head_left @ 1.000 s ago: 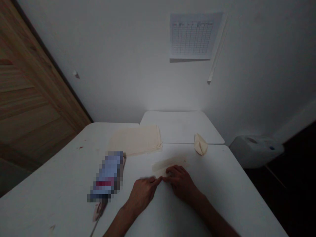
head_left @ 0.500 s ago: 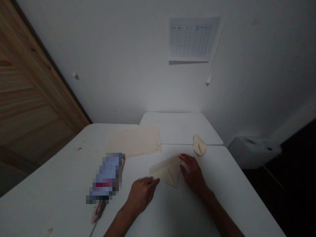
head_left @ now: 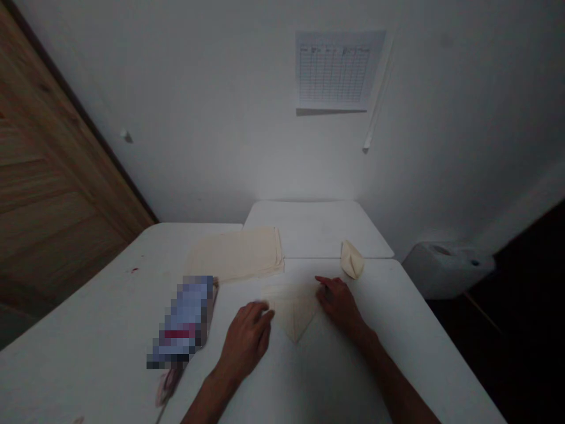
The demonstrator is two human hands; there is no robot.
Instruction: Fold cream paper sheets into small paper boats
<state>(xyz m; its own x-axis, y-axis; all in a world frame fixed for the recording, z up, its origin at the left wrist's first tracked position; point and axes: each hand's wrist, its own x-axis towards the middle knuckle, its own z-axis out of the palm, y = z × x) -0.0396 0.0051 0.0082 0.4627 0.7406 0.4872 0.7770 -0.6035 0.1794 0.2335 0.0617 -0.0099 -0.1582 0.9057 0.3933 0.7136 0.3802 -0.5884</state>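
Note:
A thin cream sheet folded to a point [head_left: 295, 318] lies in front of me on the white table, its tip towards me. I cannot tell if it is cloth or paper. My left hand [head_left: 248, 333] pinches its left corner between thumb and fingers. At the right corner, my right hand [head_left: 341, 305] has its thumb and curled fingers on the sheet, with the index finger reaching out past them. The sheet's upper part is blurred. Beyond my right hand stands a small folded cream piece [head_left: 352, 260].
A stack of flat cream sheets [head_left: 238, 253] lies back left on the table [head_left: 110, 318]. Nearer on the left is a blurred-out blue object [head_left: 183, 321] with a pinkish strap. A printed chart [head_left: 335, 73] hangs on the wall. Right of the table is a white box-like object [head_left: 450, 268].
The folded sheet has turned so its point faces me more squarely. My left hand has moved slightly up and left along its edge; my right hand has shifted slightly down, its fingers more curled.

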